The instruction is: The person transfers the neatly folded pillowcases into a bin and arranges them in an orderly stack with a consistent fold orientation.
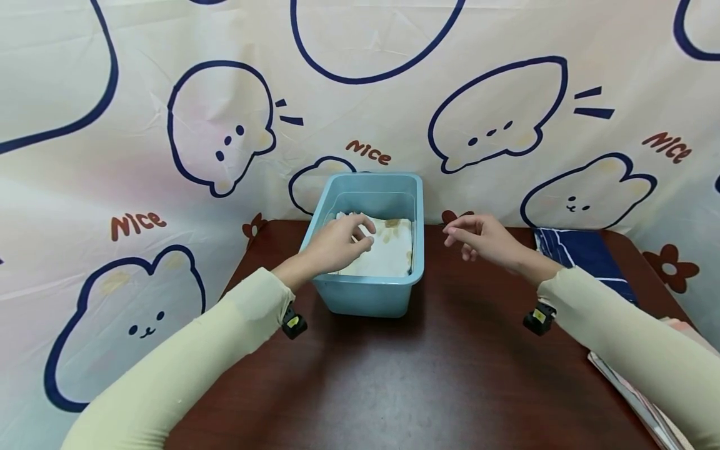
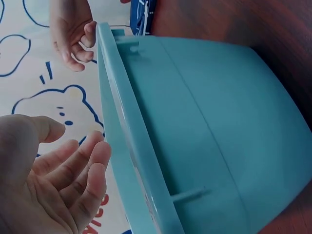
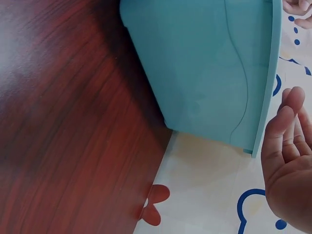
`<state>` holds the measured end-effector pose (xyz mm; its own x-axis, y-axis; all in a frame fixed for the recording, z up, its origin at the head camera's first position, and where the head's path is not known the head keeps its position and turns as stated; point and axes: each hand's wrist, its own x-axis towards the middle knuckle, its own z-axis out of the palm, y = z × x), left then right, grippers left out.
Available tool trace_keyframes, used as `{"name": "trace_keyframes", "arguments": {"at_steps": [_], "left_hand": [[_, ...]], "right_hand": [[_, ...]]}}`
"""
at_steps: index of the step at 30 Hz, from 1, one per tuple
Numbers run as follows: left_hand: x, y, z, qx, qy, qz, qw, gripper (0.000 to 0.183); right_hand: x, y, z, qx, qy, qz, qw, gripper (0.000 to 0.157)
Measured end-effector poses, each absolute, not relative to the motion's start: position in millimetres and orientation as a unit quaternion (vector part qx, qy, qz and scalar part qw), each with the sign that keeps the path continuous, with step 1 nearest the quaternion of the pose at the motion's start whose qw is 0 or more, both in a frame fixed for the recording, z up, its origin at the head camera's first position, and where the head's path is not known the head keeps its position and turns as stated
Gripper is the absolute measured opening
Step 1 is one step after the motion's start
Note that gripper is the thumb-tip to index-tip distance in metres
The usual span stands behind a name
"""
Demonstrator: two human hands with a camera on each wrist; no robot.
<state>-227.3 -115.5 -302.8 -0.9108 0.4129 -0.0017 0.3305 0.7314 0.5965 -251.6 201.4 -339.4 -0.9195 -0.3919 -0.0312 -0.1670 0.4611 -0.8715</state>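
Observation:
A light blue plastic bin (image 1: 365, 294) stands on the dark wooden table near the back. Inside it lies a folded white cloth (image 1: 388, 250) with tan patches. My left hand (image 1: 340, 244) hovers over the bin's left side, fingers loosely bent and holding nothing. In the left wrist view that hand (image 2: 68, 170) is beside the bin's rim (image 2: 131, 131), palm and fingers bare. To the right of the bin my right hand (image 1: 484, 237) hangs in the air, fingers relaxed. The right wrist view shows the same hand (image 3: 292, 156) near the rim with nothing in its grasp.
Folded navy cloth with white lines (image 1: 587, 259) lies at the table's back right. A stack of folded pale fabric (image 1: 647, 400) sits along the right edge, partly under my right sleeve. Behind the table (image 1: 439, 375) hangs a white curtain (image 1: 371, 119) printed with cartoon outlines.

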Motion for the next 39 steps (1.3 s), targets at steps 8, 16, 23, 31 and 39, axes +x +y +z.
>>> {"name": "trace_keyframes", "arguments": {"at_steps": [8,16,23,31,39], "left_hand": [[-220,-106,-303,0.219,0.922,0.31,0.075,0.023],[-214,-95,-306,0.239,0.918,0.309,0.074,0.022],[-207,-88,-307,0.25,0.919,0.298,0.064,0.023],[-207,-82,-308,0.249,0.908,0.33,0.069,0.024],[-207,-72,-306,0.25,0.892,0.366,0.087,0.026]], "right_hand": [[-247,217,-345,-0.164,0.854,-0.483,0.105,0.033],[-242,231,-345,-0.154,0.863,-0.468,0.109,0.036],[-243,246,-350,-0.155,0.86,-0.475,0.102,0.037],[-246,264,-358,-0.143,0.866,-0.47,0.095,0.038],[-247,279,-359,-0.129,0.874,-0.458,0.095,0.042]]}}
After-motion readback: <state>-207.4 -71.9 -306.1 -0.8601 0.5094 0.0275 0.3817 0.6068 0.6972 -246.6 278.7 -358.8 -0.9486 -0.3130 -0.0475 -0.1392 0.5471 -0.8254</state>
